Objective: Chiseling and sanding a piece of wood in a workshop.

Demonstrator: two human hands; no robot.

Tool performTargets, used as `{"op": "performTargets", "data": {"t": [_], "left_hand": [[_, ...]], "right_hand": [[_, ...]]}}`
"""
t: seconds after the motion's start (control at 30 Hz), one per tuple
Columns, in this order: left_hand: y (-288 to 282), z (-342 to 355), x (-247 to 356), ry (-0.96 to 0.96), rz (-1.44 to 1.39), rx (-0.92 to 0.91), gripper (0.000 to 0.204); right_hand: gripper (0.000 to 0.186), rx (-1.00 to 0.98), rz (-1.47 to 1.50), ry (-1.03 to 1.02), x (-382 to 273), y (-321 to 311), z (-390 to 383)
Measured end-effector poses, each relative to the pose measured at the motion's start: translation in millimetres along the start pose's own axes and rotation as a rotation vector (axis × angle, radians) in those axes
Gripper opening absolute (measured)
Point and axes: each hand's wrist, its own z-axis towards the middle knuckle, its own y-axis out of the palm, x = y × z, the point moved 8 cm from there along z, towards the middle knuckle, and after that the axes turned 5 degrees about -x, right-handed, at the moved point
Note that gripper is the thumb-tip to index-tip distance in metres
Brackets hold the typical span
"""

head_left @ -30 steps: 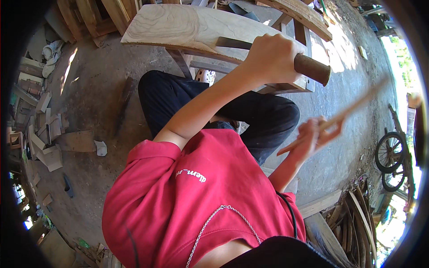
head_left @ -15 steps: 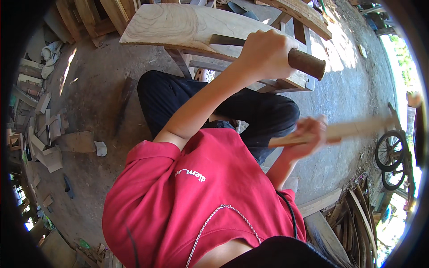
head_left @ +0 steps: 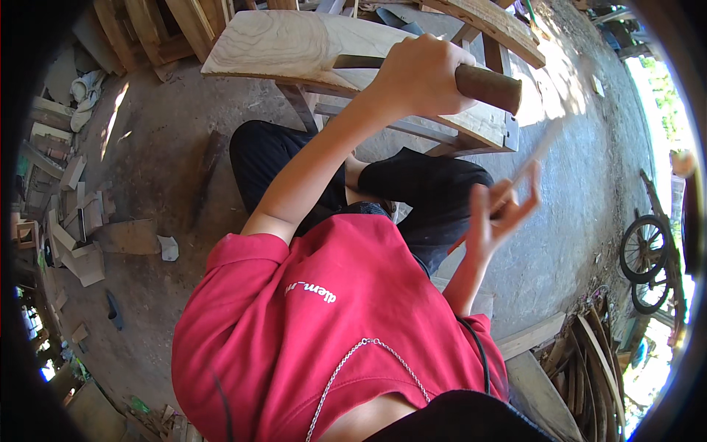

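My left hand [head_left: 416, 77] is closed round the brown cylindrical handle [head_left: 488, 88] of a chisel. Its dark flat blade [head_left: 357, 62] lies on a pale, grained board [head_left: 261, 46] atop a wooden frame [head_left: 302, 103], with the tip touching the wood; part of the tool is hidden under my fist. To the right and lower, above my knee, my right hand [head_left: 501, 214] grips a wooden stick [head_left: 545, 140] with some fingers loosely raised. The stick is smeared by motion and points up and to the right, so its exact shape is unclear.
Upright timber pieces [head_left: 132, 29] stand at top left, and scrap offcuts [head_left: 81, 236] litter the floor on the left. More wood strips [head_left: 589, 368] lie at lower right, near two spoked wheels [head_left: 639, 250]. My crossed legs in dark trousers [head_left: 434, 184] are beneath the board frame.
My left hand and chisel have shifted slightly up and left along the board. The stick in my right hand, nearly level half a second ago, is angled upward again.
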Motion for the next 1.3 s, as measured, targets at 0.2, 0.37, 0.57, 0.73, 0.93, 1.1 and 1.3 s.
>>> {"op": "performTargets", "data": {"t": [0.2,0.37,0.57,0.73,0.93,1.1,1.3], "left_hand": [[-8,1,-2,0.031,-0.067,0.073,0.031],[-11,-1,-5,0.001,-0.062,0.049,0.032],[-9,1,-1,0.055,-0.056,0.102,0.029],[-4,2,-9,-0.04,0.03,0.043,0.028],[-2,0,-5,-0.001,-0.023,0.035,0.025],[-3,-4,-10,-0.01,0.024,0.055,0.025],[-2,-3,-12,-0.001,0.03,0.051,0.025]], "right_hand": [[0.062,0.234,0.361,0.004,9,-12,-8],[0.069,0.087,0.008,0.013,-5,-5,-3],[0.071,-0.004,0.13,0.113,-3,3,-12],[0.069,0.057,0.116,0.162,-2,-9,0],[0.067,-0.225,0.056,0.18,2,16,-3],[0.058,0.234,0.185,0.145,-8,-14,-1],[0.064,-0.146,0.098,0.179,7,19,-4]]}}
